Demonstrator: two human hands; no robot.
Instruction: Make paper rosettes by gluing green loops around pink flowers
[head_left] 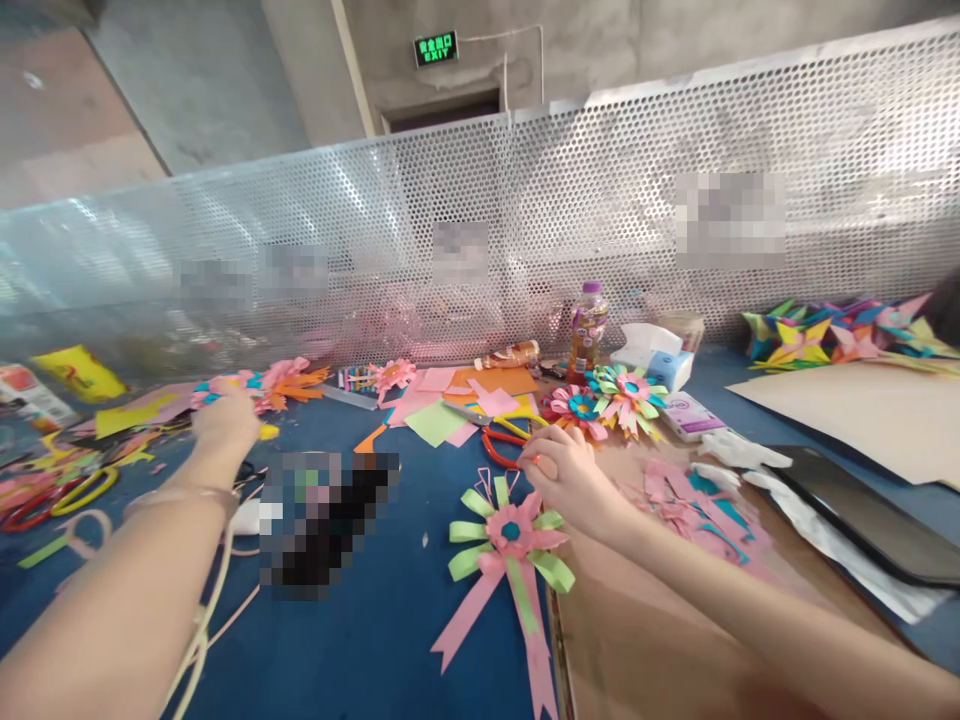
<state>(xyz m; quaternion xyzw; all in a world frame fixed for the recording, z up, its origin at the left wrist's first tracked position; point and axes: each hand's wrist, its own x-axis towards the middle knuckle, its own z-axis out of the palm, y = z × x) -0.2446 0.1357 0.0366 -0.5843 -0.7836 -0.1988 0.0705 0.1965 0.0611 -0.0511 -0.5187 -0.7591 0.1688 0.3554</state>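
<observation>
- My right hand (574, 478) is hovering above the middle of the tabletop (382, 620), its fingers curling down at the handle loops of the scissors (508, 433); I can't tell whether that grip is touching or pinching anything.
- My left hand (226, 420) is reaching over toward the far left corner, into the pink paper flowers (289, 378); its fingertips are hiding from view, so I can't tell what that grip is doing.
- The pink-and-green paper rosette (510, 532) is lying face up between my arms, toward the tabletop's near edge, its right ribbon tail running by the left edge of the cardboard (652, 640).
- The scissors are lying just beyond the rosette, their blades pointing toward the coloured paper sheets (435, 422).
- For good handling, I'd be taking the scissors by their loops and lifting them straight up, sparing the sheets a drag.
- My right wrist should be riding high, since those looped petals are probably crushing easily.
- On the left, a light touch is suiting the flowers best, with my forearm clearing the white cable (201, 618) beside it.
</observation>
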